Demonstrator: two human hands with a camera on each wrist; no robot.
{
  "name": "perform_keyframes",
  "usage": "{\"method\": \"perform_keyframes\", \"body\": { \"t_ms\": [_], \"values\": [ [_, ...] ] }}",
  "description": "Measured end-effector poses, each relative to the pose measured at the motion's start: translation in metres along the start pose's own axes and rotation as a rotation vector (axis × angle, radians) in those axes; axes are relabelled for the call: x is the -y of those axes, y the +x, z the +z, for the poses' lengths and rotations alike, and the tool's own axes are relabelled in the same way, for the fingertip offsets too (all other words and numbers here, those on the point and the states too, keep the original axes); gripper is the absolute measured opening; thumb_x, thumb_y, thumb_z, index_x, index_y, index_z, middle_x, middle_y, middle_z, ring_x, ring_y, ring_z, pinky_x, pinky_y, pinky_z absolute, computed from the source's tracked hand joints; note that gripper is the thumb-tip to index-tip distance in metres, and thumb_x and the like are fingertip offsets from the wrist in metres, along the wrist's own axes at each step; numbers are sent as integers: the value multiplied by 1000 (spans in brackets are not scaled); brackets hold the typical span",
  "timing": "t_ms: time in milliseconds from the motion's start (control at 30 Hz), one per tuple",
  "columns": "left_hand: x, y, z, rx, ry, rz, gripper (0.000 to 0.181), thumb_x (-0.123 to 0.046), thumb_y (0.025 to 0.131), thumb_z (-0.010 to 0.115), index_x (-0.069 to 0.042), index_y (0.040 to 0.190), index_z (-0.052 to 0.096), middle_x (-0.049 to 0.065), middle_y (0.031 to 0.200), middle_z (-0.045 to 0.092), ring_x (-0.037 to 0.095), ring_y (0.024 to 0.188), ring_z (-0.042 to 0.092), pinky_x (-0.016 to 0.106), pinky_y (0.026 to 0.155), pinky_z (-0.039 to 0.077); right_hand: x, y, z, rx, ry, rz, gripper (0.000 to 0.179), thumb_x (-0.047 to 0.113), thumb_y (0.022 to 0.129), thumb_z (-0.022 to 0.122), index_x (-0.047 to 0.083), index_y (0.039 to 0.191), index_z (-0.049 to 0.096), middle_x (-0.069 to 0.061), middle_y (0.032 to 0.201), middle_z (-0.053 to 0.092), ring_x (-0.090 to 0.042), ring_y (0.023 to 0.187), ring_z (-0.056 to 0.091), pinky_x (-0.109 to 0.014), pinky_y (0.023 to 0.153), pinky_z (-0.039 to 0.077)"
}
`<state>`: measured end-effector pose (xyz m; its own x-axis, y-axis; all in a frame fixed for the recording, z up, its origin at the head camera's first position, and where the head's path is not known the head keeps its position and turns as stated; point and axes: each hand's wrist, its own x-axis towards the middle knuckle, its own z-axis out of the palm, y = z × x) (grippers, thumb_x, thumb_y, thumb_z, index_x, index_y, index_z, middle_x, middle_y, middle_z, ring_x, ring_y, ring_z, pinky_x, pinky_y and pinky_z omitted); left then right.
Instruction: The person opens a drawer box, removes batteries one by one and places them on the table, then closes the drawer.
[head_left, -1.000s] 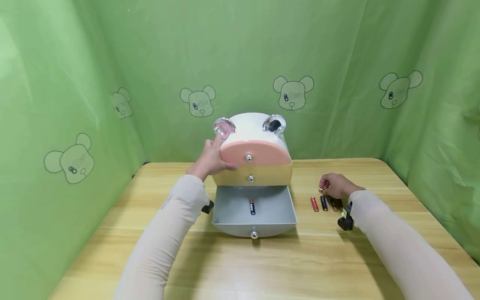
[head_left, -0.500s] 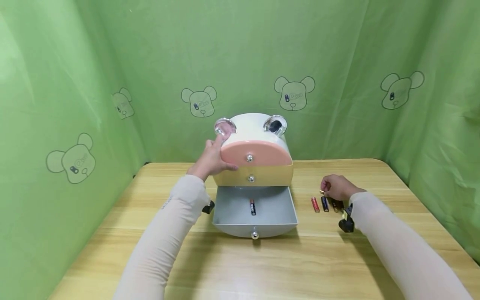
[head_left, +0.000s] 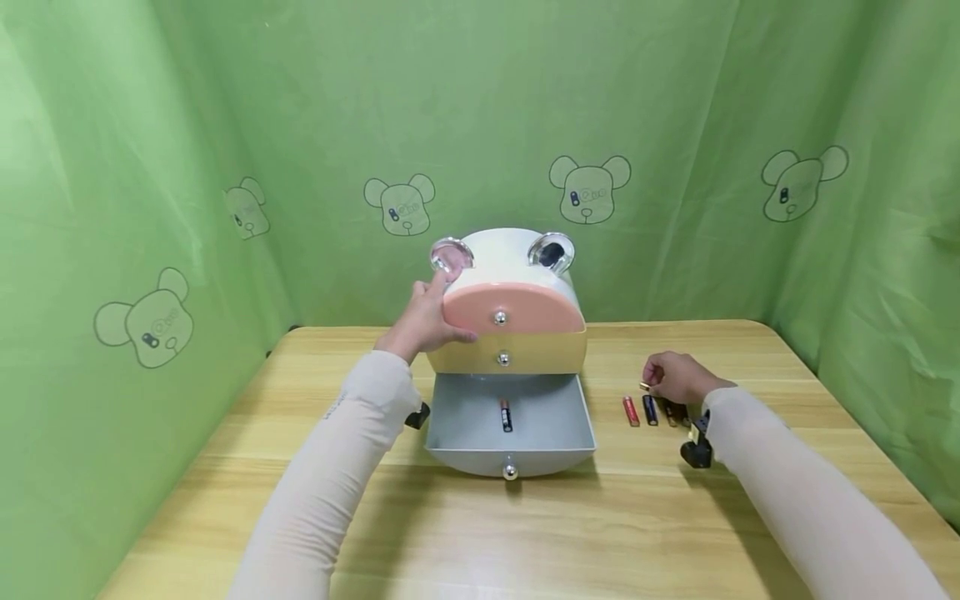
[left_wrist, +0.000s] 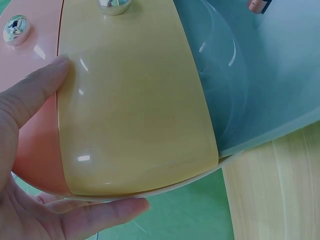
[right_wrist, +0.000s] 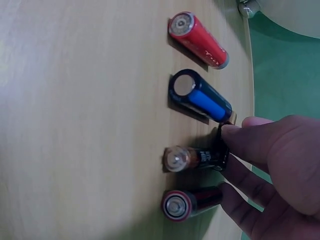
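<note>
The left hand holds the left side of a frog-shaped drawer cabinet, its thumb on the front and its other fingers along the side wall. The grey bottom drawer stands pulled out, with a black battery with a copper end lying in it. To the right, the right hand pinches a dark battery with a gold tip, partly hidden by the fingers. Beside it on the table lie a red battery, a blue battery, a black-and-copper battery and a dark red-rimmed battery.
The pink top drawer and yellow middle drawer are closed, each with a silver knob. Green cloth hangs behind the wooden table and at both sides. Black wrist cameras sit under both sleeves.
The right hand has shifted very slightly toward the person, still pinching the battery. The left hand, cabinet and other batteries stay in place; the head view moves a little.
</note>
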<state>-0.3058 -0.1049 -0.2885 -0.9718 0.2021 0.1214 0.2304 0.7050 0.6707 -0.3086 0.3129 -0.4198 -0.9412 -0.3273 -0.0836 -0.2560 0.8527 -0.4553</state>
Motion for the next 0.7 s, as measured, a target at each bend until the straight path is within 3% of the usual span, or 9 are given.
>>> {"method": "perform_keyframes", "body": {
  "t_ms": [433,700],
  "values": [
    [-2,0,-1,-1,7,-6,107,-21,62,92,-20,147,27,20,131,34,32,99,55,42,84,55,9,-4,-13,-47,9,-65,8,2,89,62,-2,95,59,-5,84,61,-19,71,55,-35,64,49],
    [-2,-1,1,-5,7,-4,106,-20,62,92,-21,146,28,20,130,34,31,97,56,42,82,56,26,-3,-17,-65,50,-93,17,10,93,61,-4,103,59,-8,88,63,-19,75,59,-36,64,52]
  ]
}}
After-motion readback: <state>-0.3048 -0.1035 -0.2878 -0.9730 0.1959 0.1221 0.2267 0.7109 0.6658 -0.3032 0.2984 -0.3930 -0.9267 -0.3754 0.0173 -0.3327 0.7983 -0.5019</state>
